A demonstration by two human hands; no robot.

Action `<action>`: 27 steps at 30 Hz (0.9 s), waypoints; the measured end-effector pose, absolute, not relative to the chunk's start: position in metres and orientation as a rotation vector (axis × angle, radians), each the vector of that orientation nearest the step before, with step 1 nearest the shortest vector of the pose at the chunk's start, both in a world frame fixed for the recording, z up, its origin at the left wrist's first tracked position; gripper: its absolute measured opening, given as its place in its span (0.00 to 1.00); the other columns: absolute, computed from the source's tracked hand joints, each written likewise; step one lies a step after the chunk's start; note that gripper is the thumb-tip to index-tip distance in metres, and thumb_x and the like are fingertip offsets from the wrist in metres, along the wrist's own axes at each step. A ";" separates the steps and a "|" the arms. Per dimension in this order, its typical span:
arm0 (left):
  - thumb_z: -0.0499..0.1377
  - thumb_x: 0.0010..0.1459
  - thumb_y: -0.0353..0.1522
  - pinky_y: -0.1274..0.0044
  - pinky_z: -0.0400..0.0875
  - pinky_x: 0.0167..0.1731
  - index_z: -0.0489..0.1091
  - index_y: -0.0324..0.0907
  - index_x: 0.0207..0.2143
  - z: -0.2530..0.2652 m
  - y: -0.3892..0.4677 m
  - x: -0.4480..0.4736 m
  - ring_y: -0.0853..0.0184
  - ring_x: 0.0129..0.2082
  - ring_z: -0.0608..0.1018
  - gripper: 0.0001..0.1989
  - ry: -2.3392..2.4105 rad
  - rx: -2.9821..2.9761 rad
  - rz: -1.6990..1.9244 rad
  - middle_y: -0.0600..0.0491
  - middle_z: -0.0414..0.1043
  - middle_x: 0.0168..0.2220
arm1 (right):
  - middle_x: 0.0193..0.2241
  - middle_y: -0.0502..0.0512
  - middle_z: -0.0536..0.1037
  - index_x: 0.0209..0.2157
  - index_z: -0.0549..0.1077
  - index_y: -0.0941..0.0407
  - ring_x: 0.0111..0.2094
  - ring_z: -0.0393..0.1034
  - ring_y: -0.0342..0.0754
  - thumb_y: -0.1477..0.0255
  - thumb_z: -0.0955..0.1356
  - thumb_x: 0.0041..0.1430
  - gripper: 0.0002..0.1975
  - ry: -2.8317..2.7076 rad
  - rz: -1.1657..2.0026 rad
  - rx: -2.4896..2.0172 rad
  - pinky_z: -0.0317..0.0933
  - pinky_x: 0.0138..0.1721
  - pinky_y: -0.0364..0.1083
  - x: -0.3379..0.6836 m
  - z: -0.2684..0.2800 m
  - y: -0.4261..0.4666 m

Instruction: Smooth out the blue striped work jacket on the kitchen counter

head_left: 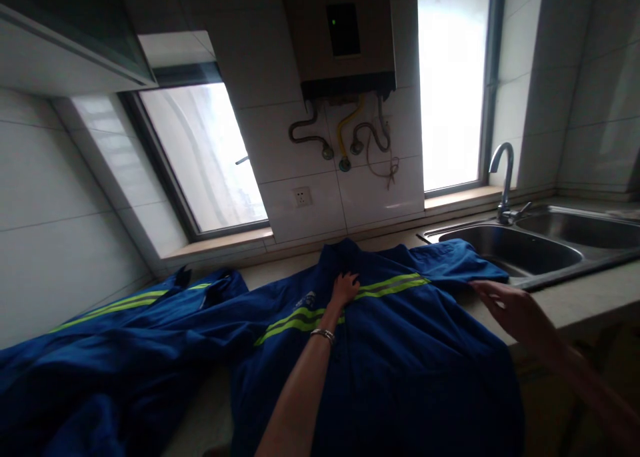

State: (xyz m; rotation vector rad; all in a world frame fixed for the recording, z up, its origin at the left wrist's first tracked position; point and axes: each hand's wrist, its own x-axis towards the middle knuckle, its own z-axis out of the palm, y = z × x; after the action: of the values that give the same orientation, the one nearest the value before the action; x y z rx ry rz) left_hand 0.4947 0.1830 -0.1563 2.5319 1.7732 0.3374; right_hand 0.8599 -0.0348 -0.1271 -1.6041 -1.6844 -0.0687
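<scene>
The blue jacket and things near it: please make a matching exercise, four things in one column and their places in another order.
Things:
1. left hand
2. right hand
3. faucet
4. wall socket

Places:
A. behind the sink
B. on the tiles between the two windows
C. flat on the chest of the blue jacket, by the yellow stripe
D. at the jacket's sleeve edge, near the sink

Pairs: 1-C, 2-D, 3-A, 4-B

Both hands, left hand [345,287] and right hand [505,305], rest on a blue jacket [400,350] beside the sink [510,250].
</scene>
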 end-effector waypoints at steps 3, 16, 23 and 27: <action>0.44 0.59 0.35 0.59 0.47 0.57 0.49 0.52 0.61 -0.157 0.185 0.494 0.58 0.63 0.48 0.26 1.681 2.554 0.334 0.55 0.42 0.64 | 0.54 0.64 0.65 0.52 0.66 0.62 0.55 0.58 0.50 0.66 0.54 0.64 0.23 -1.939 -0.122 -1.560 0.51 0.56 0.47 0.823 -0.095 0.050; 0.39 0.62 0.40 0.57 0.44 0.57 0.50 0.55 0.61 -0.169 0.188 0.485 0.57 0.62 0.50 0.24 1.689 2.566 0.266 0.56 0.46 0.63 | 0.63 0.61 0.44 0.62 0.48 0.56 0.63 0.35 0.60 0.46 0.48 0.57 0.39 -1.801 0.179 -2.282 0.28 0.56 0.67 0.801 -0.171 0.226; 0.43 0.61 0.42 0.57 0.42 0.57 0.53 0.52 0.60 -0.176 0.188 0.477 0.54 0.62 0.50 0.25 1.716 2.466 0.384 0.52 0.48 0.63 | 0.63 0.58 0.46 0.62 0.49 0.57 0.62 0.36 0.61 0.49 0.50 0.57 0.38 -1.724 0.140 -2.331 0.28 0.57 0.67 0.828 -0.183 0.253; 0.56 0.52 0.34 0.62 0.40 0.59 0.69 0.46 0.49 -0.177 0.195 0.478 0.57 0.61 0.54 0.20 1.498 2.071 0.880 0.50 0.59 0.58 | 0.62 0.63 0.47 0.61 0.51 0.60 0.62 0.37 0.62 0.54 0.55 0.58 0.35 -1.821 0.184 -2.233 0.35 0.56 0.67 0.806 -0.165 0.240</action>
State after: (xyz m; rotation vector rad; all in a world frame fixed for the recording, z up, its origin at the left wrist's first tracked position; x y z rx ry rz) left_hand 0.4779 0.1947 -0.1774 2.0710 1.4975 0.8799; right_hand 0.8058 0.2396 -0.1650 -2.2329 -1.8215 0.1836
